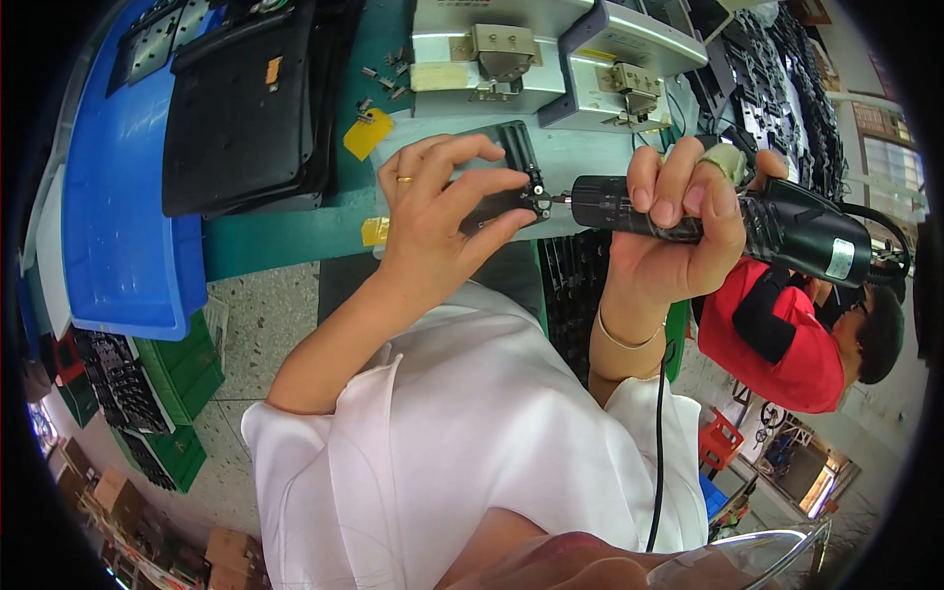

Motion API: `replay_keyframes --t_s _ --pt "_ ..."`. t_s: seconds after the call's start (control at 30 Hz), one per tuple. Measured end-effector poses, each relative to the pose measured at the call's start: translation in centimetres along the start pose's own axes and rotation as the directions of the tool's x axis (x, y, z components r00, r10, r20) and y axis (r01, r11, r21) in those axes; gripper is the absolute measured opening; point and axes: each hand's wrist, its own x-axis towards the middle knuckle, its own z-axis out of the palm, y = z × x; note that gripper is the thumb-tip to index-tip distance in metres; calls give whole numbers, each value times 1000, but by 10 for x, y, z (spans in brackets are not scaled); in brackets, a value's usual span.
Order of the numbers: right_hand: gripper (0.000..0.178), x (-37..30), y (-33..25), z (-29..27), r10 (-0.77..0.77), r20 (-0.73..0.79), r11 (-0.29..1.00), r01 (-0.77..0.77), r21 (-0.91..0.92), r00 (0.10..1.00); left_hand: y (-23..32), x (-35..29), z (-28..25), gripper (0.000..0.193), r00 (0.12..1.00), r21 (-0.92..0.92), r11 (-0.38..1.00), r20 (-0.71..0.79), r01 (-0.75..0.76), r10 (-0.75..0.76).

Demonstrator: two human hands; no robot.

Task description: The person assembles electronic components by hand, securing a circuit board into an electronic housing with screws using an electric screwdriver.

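Observation:
My right hand (674, 231) is wrapped round a black electric screwdriver (598, 203), held level with its bit pointing left. A greenish wrap covers one finger of that hand. The bit meets the right end of a small black part (521, 147), where small metal screw heads show. My left hand (418, 211) pinches this black part between thumb and fingers, just above the bench. What kind of part it is cannot be made out, as my fingers cover some of it.
Two grey metal fixtures (580, 88) stand at the back of the green bench (256, 246). Small metal pieces (383, 81) and yellow tape (368, 134) lie left of them. Black panels (241, 128) lean by a blue bin (128, 246). A co-worker in red (762, 339) sits at right.

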Motion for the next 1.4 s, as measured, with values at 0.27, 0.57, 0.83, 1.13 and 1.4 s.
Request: replay_keyframes --t_s 0.27,0.57,0.83,1.13,1.4 --pt "49 -9 11 3 66 31 998 -66 -1 997 -4 -10 -5 17 999 -5 1000 -40 13 -13" --pt "49 -11 14 16 89 89 993 -81 -84 992 -8 -16 -6 14 999 -54 998 -34 36 -38" --pt "50 -15 13 21 41 87 998 -36 -55 995 -9 -15 -10 16 999 -24 1000 -48 19 -20" --pt "52 -17 14 21 90 60 995 -87 -54 994 -11 -19 -11 16 998 -8 1000 -59 -10 9" --pt "52 -18 16 27 102 106 990 -90 -110 989 -10 -19 -8 17 998 12 1000 -67 -21 22"
